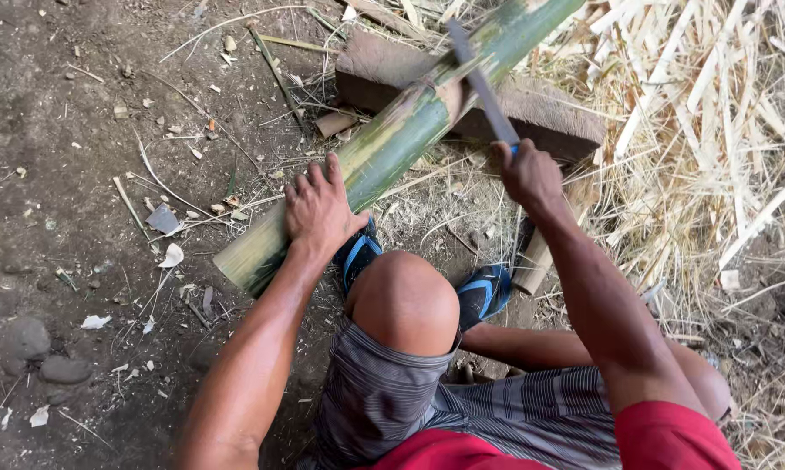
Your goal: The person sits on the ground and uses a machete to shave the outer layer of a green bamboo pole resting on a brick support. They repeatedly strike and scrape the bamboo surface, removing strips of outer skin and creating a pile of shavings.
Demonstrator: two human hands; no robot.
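Pale bamboo shavings are heaped at the right. Grey stones are seen lower left on the dirt ground. Blue sandals are worn.

Soft, even daylight; shadows are faint. The pale straw at right looks washed out. The blade is slightly blurred.
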